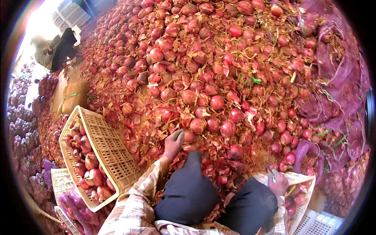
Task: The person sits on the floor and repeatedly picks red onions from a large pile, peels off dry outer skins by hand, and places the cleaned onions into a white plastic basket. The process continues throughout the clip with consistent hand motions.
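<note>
My left hand [173,144], in a glove with grey fingertips, reaches low over the heap of red onions. Its fingers are stretched out beside a red onion [188,137], and I see nothing held in them. My right hand [278,183], gloved the same way, is beside my right knee at the near rim of a pale crate [307,181] with red onions in it. Its fingers point up and stand slightly apart, with nothing visible between them. Loose onions [228,128] and dry skins lie just ahead of both hands.
A tilted yellow crate [113,133] holding onions stands at my left, with more crates [62,182] behind it. Purple mesh sacks [340,94] lie along the right. A tied tan bundle [74,96] and a seated person [55,49] are at the far left.
</note>
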A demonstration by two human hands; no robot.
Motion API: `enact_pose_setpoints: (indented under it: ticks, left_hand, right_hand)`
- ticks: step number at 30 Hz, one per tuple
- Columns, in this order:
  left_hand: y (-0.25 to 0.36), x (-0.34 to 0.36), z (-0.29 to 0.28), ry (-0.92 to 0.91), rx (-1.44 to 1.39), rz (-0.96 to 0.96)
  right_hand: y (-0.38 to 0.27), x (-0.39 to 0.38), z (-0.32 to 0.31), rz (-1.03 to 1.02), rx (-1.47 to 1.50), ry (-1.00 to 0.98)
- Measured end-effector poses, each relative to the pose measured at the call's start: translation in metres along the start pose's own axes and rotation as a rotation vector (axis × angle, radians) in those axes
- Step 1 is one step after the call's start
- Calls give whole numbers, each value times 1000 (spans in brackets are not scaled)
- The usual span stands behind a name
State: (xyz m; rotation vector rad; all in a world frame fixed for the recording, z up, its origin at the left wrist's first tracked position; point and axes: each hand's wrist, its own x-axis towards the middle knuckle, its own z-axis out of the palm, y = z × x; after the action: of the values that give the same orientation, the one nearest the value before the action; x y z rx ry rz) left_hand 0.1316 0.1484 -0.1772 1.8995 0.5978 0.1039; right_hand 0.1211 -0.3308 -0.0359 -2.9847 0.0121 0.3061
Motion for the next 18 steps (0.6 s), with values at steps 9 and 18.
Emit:
enact_pose_setpoints:
  ticks: [9, 18]
  left_hand:
    - [25, 215, 21, 89, 511, 335]
    - [26, 282, 79, -40, 1033, 223]
  right_hand:
    - [11, 28, 19, 76, 111, -26]
    - [33, 20, 22, 132, 109, -3]
